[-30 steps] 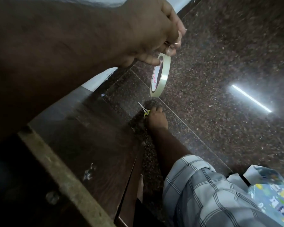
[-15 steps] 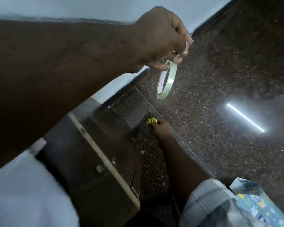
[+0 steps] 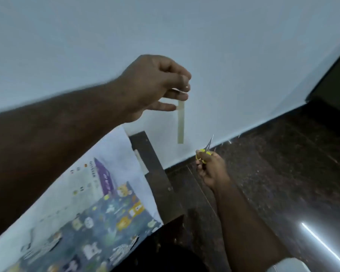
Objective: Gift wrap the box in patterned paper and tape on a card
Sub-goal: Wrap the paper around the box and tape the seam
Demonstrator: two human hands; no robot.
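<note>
My left hand (image 3: 155, 85) is raised in front of the white wall and pinches a roll of clear tape (image 3: 181, 122), which hangs edge-on below my fingers. Lower and to the right, my right hand (image 3: 212, 171) grips small yellow-handled scissors (image 3: 204, 153) with the blades pointing up, just below the tape. Patterned wrapping paper (image 3: 98, 228) with cartoon animals lies at lower left, its white underside showing along the upper edge. Neither a box nor a card is visible.
A dark wooden surface (image 3: 155, 173) runs beside the paper toward the wall. The white wall (image 3: 243, 55) fills the upper view. Dark speckled stone floor (image 3: 283, 173) lies to the right, with a bright light reflection (image 3: 326, 246).
The view has swung up toward the wall. The tape roll now hangs edge-on. My right hand has lifted the scissors off the floor, closer to the tape. The patterned paper now shows at lower left.
</note>
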